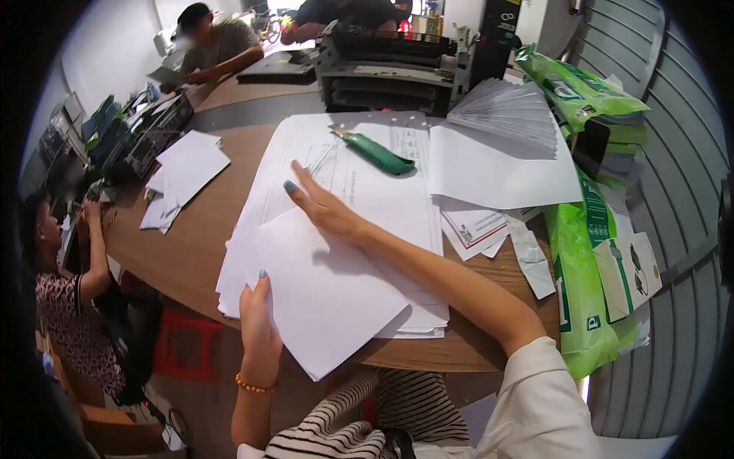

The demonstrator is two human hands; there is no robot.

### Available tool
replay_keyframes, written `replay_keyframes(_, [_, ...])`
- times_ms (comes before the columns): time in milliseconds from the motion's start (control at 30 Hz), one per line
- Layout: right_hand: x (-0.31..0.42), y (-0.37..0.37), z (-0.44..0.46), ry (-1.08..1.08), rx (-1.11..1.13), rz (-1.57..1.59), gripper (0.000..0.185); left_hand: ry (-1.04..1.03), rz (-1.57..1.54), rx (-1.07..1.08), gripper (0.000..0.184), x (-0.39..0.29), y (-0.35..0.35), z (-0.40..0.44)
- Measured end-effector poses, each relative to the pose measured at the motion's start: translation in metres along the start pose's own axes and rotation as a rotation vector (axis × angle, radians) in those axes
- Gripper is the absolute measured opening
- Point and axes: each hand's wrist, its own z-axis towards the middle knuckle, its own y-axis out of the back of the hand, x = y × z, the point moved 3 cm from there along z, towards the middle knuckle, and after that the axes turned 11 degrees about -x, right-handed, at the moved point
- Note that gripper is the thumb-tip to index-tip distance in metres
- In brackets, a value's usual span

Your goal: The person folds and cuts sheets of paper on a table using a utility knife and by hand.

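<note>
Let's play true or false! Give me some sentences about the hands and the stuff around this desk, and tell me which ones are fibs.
1. The left hand has its thumb on a white sheet. True.

2. The right hand is holding the green cutter. False: the green cutter lies apart from both hands, on the printed papers.

3. The orange bead bracelet is on the left wrist. True.

4. The red stool is standing on top of the desk. False: the red stool is down below the desk.

5. The fanned-out sheets are to the right of the green cutter in the picture. True.
</note>
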Motion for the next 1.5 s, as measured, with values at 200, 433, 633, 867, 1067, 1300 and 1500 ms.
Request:
replay_keyframes(200, [0.058, -0.001, 0.005, 0.166, 0.028, 0.174, 0.068, -0.093, -0.100, -0.103, 0.033, 0.005, 0.011, 0.009])
replay_keyframes(433, [0.065, 0.003, -0.005, 0.146, 0.072, 0.247, 0.066, -0.191, -0.172, -0.195, 0.033, 0.007, 0.011, 0.010])
replay_keyframes(633, [0.021, -0.013, -0.010, 0.131, 0.108, 0.045, 0.065, -0.168, -0.215, -0.207, 0.034, 0.009, 0.016, 0.018])
replay_keyframes(867, [-0.003, -0.005, -0.004, -0.028, 0.212, -0.070, 0.077, -0.169, -0.208, -0.258, 0.035, 0.006, 0.009, 0.009])
replay_keyframes(1067, [0.004, 0.000, -0.005, 0.112, 0.049, 0.173, 0.079, -0.201, -0.209, -0.266, 0.036, 0.008, 0.013, 0.009])
replay_keyframes(1300, [0.003, 0.047, 0.022, 0.444, -0.285, -0.274, 0.039, -0.224, -0.199, -0.198, 0.037, -0.002, 0.018, 0.018])
replay_keyframes(1500, [-0.019, 0.109, 0.018, 0.233, -0.278, -0.850, 0.049, -0.333, -0.139, -0.230, 0.036, -0.034, 0.046, 0.041])
